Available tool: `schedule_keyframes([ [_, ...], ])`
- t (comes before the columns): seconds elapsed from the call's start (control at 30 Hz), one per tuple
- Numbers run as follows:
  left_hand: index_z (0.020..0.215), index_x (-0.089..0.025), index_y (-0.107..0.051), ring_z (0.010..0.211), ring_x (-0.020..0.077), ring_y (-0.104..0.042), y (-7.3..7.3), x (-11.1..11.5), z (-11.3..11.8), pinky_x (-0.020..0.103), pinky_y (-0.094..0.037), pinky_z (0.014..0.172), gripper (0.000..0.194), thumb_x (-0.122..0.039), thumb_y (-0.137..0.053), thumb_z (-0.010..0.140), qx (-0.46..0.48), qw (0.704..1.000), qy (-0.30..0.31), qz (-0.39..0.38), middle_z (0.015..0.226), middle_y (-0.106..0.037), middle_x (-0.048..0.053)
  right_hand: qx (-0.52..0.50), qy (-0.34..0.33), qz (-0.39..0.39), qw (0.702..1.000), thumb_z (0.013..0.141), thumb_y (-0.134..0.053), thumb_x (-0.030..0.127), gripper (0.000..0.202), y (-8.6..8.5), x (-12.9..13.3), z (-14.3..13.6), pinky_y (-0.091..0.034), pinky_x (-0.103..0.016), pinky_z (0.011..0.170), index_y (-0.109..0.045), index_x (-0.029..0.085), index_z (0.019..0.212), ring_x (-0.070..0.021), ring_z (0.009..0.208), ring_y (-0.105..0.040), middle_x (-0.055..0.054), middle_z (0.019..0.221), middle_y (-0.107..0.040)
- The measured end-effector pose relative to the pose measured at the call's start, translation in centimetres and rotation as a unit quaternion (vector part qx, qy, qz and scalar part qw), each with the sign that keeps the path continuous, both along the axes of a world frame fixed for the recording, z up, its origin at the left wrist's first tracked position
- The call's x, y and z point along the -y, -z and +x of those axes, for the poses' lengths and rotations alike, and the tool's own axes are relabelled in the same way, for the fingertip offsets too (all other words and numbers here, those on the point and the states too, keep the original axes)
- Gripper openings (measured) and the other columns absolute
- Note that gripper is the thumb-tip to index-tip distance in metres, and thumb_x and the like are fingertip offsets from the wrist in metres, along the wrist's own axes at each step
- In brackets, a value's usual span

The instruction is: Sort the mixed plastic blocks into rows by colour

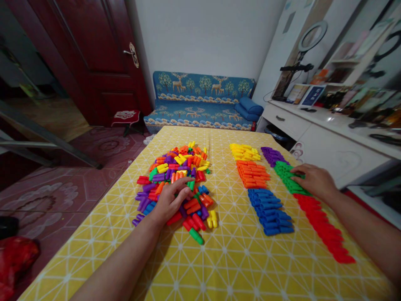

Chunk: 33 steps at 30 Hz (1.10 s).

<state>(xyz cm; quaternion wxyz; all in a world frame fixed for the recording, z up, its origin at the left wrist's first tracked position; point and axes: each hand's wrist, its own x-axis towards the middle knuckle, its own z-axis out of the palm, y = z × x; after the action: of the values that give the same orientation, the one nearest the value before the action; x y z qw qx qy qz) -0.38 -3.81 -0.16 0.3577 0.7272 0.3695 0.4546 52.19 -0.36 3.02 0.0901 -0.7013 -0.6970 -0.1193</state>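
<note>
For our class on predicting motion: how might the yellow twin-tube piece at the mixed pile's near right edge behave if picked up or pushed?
The yellow twin-tube piece would probably feel stiff and light, since it looks like moulded plastic. Its tubes sit side by side, so a push would likely slide it, not roll it. Its shiny surface might be slippery.

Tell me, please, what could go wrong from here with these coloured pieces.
The right hand is at the green group, which borders the red group, so a nudge might mix the colours. The left hand is over the jumbled pile, which could scatter if pushed.
</note>
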Motion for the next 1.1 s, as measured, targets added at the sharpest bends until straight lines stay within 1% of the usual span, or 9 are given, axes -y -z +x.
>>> schedule_keyframes([
  [0.1,0.123,-0.015,-0.061,0.068,0.0157,-0.069,0.1,0.0,0.0,0.024,-0.055,0.065,0.037,-0.038,-0.051,0.095,0.004,1.0,-0.001,-0.002,0.077,-0.072,0.004,0.039,-0.003,-0.011,0.999,0.082,-0.061,0.03,0.023,-0.1,0.2,-0.4,-0.042,-0.033,0.074,-0.072,0.019,0.098,-0.0228,0.091,-0.063,-0.008,0.1,-0.071],
  [0.2,0.122,-0.015,-0.061,0.069,0.0161,-0.069,0.1,0.0,0.0,0.024,-0.055,0.066,0.038,-0.038,-0.051,0.095,0.003,1.0,-0.003,-0.003,0.076,-0.072,0.004,0.065,-0.011,-0.013,0.998,0.082,-0.059,0.026,0.022,-0.3,0.1,-0.7,-0.041,-0.034,0.076,-0.073,0.02,0.097,-0.0237,0.093,-0.063,-0.009,0.102,-0.071],
  [0.33,0.122,-0.015,-0.061,0.068,0.0159,-0.069,0.0,0.0,0.0,0.024,-0.055,0.066,0.037,-0.037,-0.049,0.096,-0.007,1.0,-0.005,0.004,0.076,-0.072,0.004,0.092,-0.021,-0.023,0.995,0.082,-0.058,0.027,0.022,-0.4,-0.2,-0.7,-0.04,-0.035,0.078,-0.074,0.021,0.096,-0.0249,0.096,-0.063,-0.01,0.105,-0.071],
  [0.43,0.122,-0.015,-0.061,0.068,0.0158,-0.069,-0.1,0.0,0.0,0.024,-0.055,0.066,0.036,-0.037,-0.048,0.096,-0.008,1.0,-0.005,0.004,0.076,-0.072,0.004,0.096,-0.023,-0.037,0.994,0.083,-0.056,0.027,0.024,-0.3,-0.4,-0.5,-0.038,-0.035,0.079,-0.074,0.02,0.097,-0.025,0.099,-0.062,-0.01,0.106,-0.071],
  [0.57,0.122,-0.016,-0.061,0.068,0.016,-0.069,0.0,0.0,0.0,0.024,-0.055,0.066,0.036,-0.036,-0.048,0.096,-0.004,1.0,-0.005,0.002,0.076,-0.072,0.004,0.099,-0.035,-0.037,0.994,0.083,-0.056,0.025,0.024,-0.2,-0.7,0.0,-0.037,-0.035,0.081,-0.074,0.02,0.097,-0.025,0.101,-0.062,-0.01,0.107,-0.071],
  [0.73,0.121,-0.015,-0.062,0.067,0.0156,-0.069,-0.1,0.0,0.0,0.024,-0.055,0.065,0.035,-0.036,-0.049,0.096,0.0,1.0,-0.003,0.002,0.075,-0.072,0.004,0.07,-0.047,-0.039,0.996,0.08,-0.059,0.024,0.019,-0.2,-0.9,0.4,-0.037,-0.035,0.081,-0.073,0.021,0.093,-0.0249,0.098,-0.062,-0.009,0.102,-0.072],
  [0.93,0.121,-0.015,-0.061,0.067,0.0155,-0.069,-0.1,0.0,0.0,0.024,-0.056,0.065,0.036,-0.037,-0.048,0.096,0.006,1.0,0.003,-0.002,0.076,-0.072,0.004,0.068,-0.067,-0.065,0.993,0.081,-0.063,0.025,0.014,-0.7,-1.1,0.3,-0.035,-0.035,0.081,-0.073,0.02,0.091,-0.0245,0.096,-0.061,-0.012,0.101,-0.072],
  [1.1,0.124,-0.015,-0.06,0.067,0.0148,-0.068,0.1,0.0,0.0,0.023,-0.056,0.064,0.037,-0.037,-0.048,0.097,0.013,1.0,0.007,-0.011,0.077,-0.072,0.004,0.078,-0.086,-0.07,0.991,0.082,-0.063,0.023,0.011,-1.2,-1.3,0.2,-0.036,-0.033,0.082,-0.073,0.02,0.088,-0.0224,0.095,-0.062,-0.01,0.098,-0.072],
])
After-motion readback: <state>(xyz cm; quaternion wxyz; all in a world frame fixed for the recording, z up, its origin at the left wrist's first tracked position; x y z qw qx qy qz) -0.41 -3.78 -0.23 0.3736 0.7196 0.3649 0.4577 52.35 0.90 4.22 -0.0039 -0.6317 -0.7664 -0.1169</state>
